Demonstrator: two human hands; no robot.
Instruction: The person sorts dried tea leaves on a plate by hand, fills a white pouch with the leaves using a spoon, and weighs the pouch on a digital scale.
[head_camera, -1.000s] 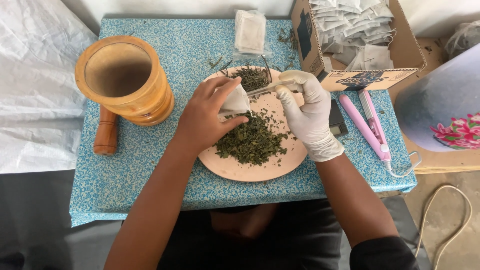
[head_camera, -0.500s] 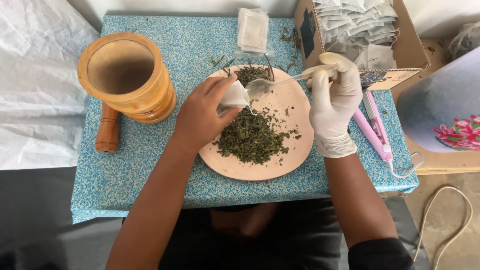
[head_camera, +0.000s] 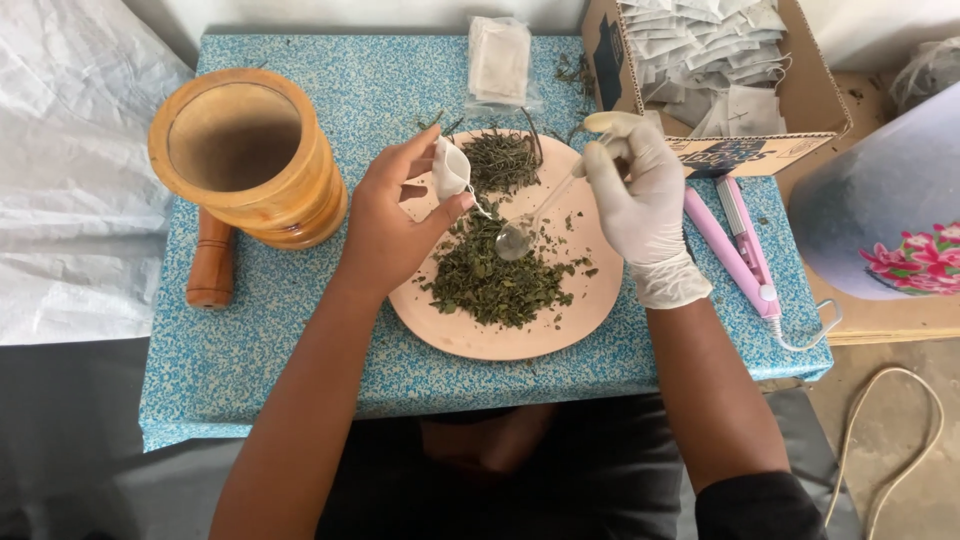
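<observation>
Sachet (head_camera: 450, 168), small white filter-paper pouch, is pinched at its rim by the bare left hand (head_camera: 392, 222) just above the pink plate (head_camera: 480, 335); judged v. light, limp, easily torn, so best held by the mouth edge. Dried herbs (head_camera: 495, 275) are met by a spoon (head_camera: 515, 238), gripped at the handle by the gloved right hand (head_camera: 640, 205). Room is tight: wooden mortar (head_camera: 245, 155) to the left, cardboard box (head_camera: 760, 130) and pink sealer (head_camera: 735, 245) to the right, table edge near.

white-gloved right hand (head_camera: 640, 205), pink plate (head_camera: 500, 335), dark green leaves (head_camera: 495, 275), blue speckled table (head_camera: 260, 350).
</observation>
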